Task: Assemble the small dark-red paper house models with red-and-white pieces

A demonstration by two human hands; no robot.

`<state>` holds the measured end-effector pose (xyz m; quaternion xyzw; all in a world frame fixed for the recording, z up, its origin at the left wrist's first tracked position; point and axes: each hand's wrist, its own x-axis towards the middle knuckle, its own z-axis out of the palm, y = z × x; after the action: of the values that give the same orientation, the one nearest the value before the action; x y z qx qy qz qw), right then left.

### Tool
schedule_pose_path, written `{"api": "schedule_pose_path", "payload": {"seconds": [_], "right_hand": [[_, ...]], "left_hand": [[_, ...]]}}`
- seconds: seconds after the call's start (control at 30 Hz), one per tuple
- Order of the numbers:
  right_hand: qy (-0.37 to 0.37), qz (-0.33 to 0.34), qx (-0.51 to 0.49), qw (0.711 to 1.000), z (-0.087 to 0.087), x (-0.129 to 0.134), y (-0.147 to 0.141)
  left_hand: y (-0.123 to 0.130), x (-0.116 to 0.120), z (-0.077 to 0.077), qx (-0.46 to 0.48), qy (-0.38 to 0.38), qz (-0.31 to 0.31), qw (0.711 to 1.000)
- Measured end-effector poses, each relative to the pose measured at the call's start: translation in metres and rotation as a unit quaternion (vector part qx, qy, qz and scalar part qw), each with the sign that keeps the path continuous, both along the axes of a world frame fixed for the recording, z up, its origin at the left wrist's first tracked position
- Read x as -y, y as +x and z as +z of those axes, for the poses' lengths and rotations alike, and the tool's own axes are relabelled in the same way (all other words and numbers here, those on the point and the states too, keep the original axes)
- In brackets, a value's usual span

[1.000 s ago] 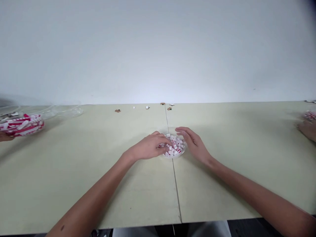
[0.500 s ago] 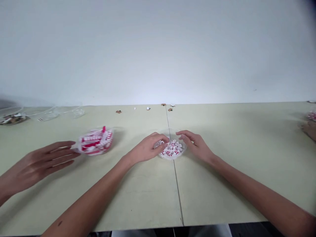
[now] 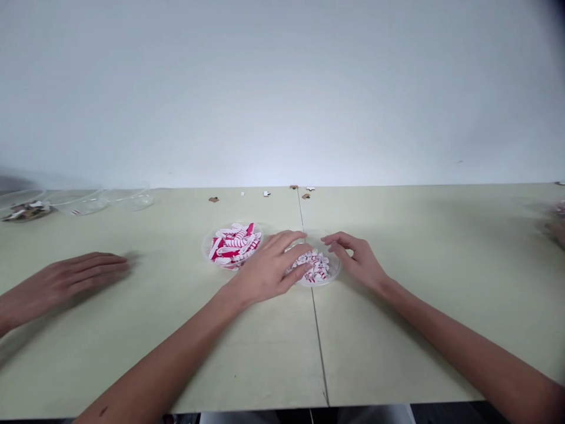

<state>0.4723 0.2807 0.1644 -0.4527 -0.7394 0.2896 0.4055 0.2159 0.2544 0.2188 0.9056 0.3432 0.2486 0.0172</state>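
Note:
A clear round bowl (image 3: 334, 272) of small red-and-white striped cut pieces (image 3: 316, 268) stands on the table in front of me. My left hand (image 3: 269, 265) reaches over its left side, fingers apart and curved above the pieces. At the right rim is my right hand (image 3: 355, 256), index finger stretched out and thumb a little below it, with nothing visible between them. Just beyond my left hand sits a second clear bowl (image 3: 206, 244), filled with larger red-and-white striped pieces (image 3: 236, 242). Part of that bowl is hidden behind my left hand.
Another person's hand (image 3: 83, 274) is over the table at the left. Several loose brown and white pieces (image 3: 266, 194) lie near the wall. Clear containers (image 3: 90, 205) and a dish of dark pieces (image 3: 26, 211) stand far left. A blurred hand (image 3: 557, 229) shows at the right edge.
The bowl of larger pieces has moved right, from the other person's hand to beside my left hand. That person's hand has let go and drawn back. My hands shifted slightly.

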Motion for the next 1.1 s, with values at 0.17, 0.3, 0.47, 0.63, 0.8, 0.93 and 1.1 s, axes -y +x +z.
{"api": "schedule_pose_path", "payload": {"seconds": [0.17,0.3,0.47,0.63,0.8,0.93,1.1], "right_hand": [[0.007,-0.014,-0.03,0.999,-0.002,-0.003,0.008],[0.003,-0.007,-0.037,0.999,-0.002,-0.004,0.009],[-0.006,0.003,-0.049,0.999,-0.002,-0.003,0.005],[0.007,0.036,-0.025,0.999,0.001,0.005,-0.005],[0.049,0.091,0.01,0.995,0.008,0.015,-0.013],[0.08,0.113,0.042,0.989,0.014,0.018,-0.009],[0.106,0.125,0.088,0.983,0.021,0.02,-0.006]], "left_hand": [[-0.06,-0.016,0.029,-0.047,-0.04,0.184,0.981],[-0.1,-0.02,0.027,-0.184,-0.198,0.237,0.933],[-0.092,-0.035,0.022,-0.241,-0.22,0.271,0.906],[-0.059,-0.087,0.031,-0.249,-0.216,0.246,0.912],[0.019,-0.143,0.032,-0.273,-0.23,0.163,0.92],[0.081,-0.177,0.032,-0.301,-0.252,0.127,0.911],[0.133,-0.206,0.029,-0.318,-0.237,0.119,0.91]]}}
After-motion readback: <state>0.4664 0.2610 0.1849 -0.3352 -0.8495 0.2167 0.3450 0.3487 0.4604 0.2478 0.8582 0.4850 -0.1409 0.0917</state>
